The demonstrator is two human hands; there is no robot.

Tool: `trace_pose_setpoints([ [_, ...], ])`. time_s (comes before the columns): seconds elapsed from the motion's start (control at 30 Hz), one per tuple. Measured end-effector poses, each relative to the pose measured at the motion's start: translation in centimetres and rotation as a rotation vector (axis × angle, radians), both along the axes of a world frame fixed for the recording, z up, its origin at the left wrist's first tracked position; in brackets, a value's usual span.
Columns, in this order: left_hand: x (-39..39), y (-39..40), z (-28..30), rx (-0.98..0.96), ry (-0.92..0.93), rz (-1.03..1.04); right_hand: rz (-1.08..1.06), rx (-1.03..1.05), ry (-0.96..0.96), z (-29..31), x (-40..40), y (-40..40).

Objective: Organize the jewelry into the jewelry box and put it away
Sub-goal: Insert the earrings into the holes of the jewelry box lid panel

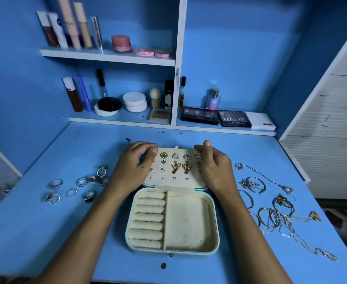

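1. Jewelry box (171,220), open at the centre of the worktop (45,222); its earring panel (174,167) is filled.
2. Left hand (134,165) and right hand (213,167): curled fingers pinch the panel's far corners.
3. Rings (80,187) on the left and chains (275,208) on the right lie loose; probably next to load.

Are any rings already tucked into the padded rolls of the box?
No, the ring rolls are bare; the rings lie on the table.
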State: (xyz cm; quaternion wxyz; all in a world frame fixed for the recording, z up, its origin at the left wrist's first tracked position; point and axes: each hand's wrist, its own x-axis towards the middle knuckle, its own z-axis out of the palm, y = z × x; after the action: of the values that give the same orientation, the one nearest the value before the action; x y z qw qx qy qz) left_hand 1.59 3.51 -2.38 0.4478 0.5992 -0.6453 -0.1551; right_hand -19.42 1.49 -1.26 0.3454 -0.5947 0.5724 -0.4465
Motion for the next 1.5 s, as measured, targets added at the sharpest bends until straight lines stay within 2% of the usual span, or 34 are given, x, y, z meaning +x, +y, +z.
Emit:
trace_pose_setpoints([
  [0.3,0.3,-0.3,0.5,-0.004,-0.028,0.027,-0.011,-0.001,-0.01,-0.6,-0.1,0.1],
  [0.47,3.2,-2.1,1.9,-0.007,-0.161,0.085,-0.017,0.005,-0.007,-0.7,-0.1,0.0],
  [0.67,7.8,-4.7,2.9,0.138,-0.38,0.117,-0.017,0.001,0.001,-0.8,-0.1,-0.1],
  [0.87,9.5,-6.4,2.7,0.267,-0.42,0.007,-0.017,0.002,0.0,-0.9,-0.1,-0.2],
  [0.97,9.6,-6.8,2.4,0.265,-0.468,-0.015,-0.019,0.002,-0.003,-0.9,0.0,-0.2],
  [1.37,9.3,-7.0,2.2,0.245,-0.402,0.01,-0.027,0.012,-0.003,-0.8,0.0,-0.2],
  [1.5,9.3,-6.9,2.4,0.173,-0.421,0.016,-0.027,0.007,0.002,-0.8,0.0,-0.2],
])
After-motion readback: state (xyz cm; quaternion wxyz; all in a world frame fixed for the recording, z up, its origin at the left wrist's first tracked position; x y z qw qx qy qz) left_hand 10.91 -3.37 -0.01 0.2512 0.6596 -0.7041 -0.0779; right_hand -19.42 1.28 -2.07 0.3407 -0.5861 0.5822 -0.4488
